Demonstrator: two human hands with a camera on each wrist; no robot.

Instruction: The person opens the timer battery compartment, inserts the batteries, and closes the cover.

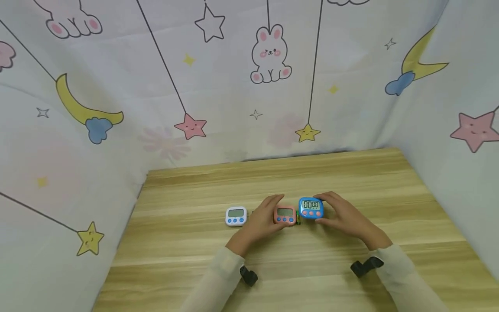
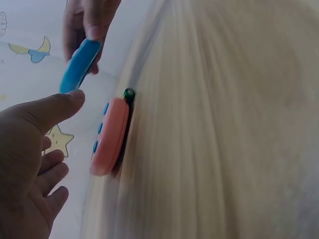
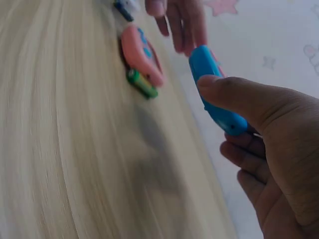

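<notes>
A blue timer (image 1: 311,208) with a lit display is gripped at its right side by my right hand (image 1: 348,219); the right wrist view shows the thumb pressed on the blue timer (image 3: 207,94), raised off the table. My left hand (image 1: 259,223) is open above and left of a pink timer (image 1: 285,216), thumb and fingers apart. In the left wrist view, the pink timer (image 2: 109,137) lies on the table outside the left hand (image 2: 30,154). A green battery (image 3: 142,83) lies beside the pink timer.
A white timer (image 1: 236,216) lies left of the left hand on the wooden table (image 1: 187,260). A small dark item (image 3: 123,10) lies near it. Printed cloth (image 1: 234,86) hangs behind the table and at both sides.
</notes>
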